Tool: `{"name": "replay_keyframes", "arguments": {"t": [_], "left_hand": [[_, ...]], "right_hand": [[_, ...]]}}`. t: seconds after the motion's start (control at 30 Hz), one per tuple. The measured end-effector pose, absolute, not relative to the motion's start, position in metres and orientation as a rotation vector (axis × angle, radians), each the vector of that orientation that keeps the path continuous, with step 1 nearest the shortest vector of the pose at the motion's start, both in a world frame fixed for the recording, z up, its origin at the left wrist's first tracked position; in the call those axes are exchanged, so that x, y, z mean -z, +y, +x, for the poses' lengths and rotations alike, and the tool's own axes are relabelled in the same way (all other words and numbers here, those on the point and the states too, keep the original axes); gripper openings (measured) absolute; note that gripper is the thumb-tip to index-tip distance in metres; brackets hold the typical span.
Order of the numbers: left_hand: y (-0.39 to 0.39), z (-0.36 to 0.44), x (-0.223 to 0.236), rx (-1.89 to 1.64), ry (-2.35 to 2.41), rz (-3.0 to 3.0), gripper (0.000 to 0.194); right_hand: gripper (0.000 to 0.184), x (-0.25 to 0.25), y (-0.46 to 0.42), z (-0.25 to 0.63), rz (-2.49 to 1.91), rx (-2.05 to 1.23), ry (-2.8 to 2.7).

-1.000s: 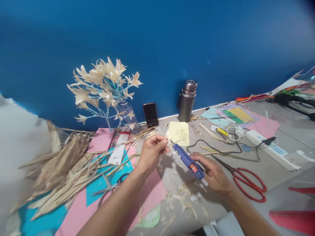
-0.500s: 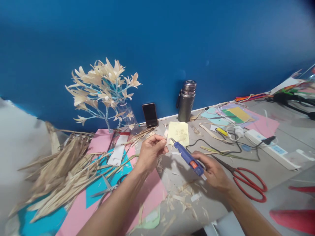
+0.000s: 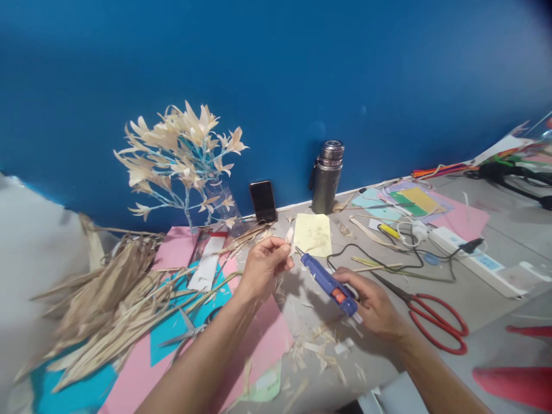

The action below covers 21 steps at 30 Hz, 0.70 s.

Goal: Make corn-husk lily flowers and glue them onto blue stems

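Observation:
Between the thumb and fingers of my left hand (image 3: 268,265) is a small pale husk petal (image 3: 290,234), its tip sticking up above the fingertips. My right hand (image 3: 374,302) grips a blue glue gun (image 3: 328,279) around its handle. The gun's nozzle points up and left, close to the pinched petal; whether they touch I cannot tell. Just behind both lies a yellow paper square (image 3: 313,234) with smudges on it. Husk flowers on blue stems (image 3: 185,152) stand in a clear bottle (image 3: 222,201) at the back left.
Dried husks (image 3: 112,293) are heaped at left over coloured paper, beside small scissors (image 3: 190,330). A phone (image 3: 263,201) and a steel flask (image 3: 328,178) stand by the wall. Red-handled scissors (image 3: 437,322), a dark cord and a power strip (image 3: 478,261) lie at right. Scraps litter the front.
The petal in my left hand has turned upright and shows more plainly. The glue gun's nozzle shifted slightly right, then back left towards the left fingertips.

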<state>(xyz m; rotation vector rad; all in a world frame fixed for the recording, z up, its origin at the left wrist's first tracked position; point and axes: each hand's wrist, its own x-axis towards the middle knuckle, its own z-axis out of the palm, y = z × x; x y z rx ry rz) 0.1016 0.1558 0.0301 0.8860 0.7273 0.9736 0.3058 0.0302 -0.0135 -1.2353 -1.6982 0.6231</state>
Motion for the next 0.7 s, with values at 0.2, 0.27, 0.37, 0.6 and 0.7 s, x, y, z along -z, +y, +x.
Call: {"name": "replay_keyframes", "arguments": {"t": [0.2, 0.27, 0.37, 0.6, 0.7], "left_hand": [[0.155, 0.100, -0.029, -0.979, 0.728, 0.858, 0.043], [0.155, 0.100, -0.029, -0.976, 0.733, 0.858, 0.043], [0.155, 0.100, -0.028, -0.974, 0.733, 0.858, 0.042], [0.153, 0.094, -0.033, -0.932, 0.702, 0.845, 0.041], [0.149, 0.091, -0.035, -0.910, 0.682, 0.830, 0.041]], "right_hand": [[0.021, 0.016, 0.033, 0.308, -1.272, -0.591, -1.680], [0.021, 0.015, 0.032, 0.307, -1.249, -0.586, -1.683], [0.019, 0.012, 0.033, 0.304, -1.221, -0.610, -1.708], [0.024, 0.021, 0.046, 0.311, -1.355, -0.496, -1.771], [0.028, 0.028, 0.056, 0.313, -1.468, -0.398, -1.887]]}}
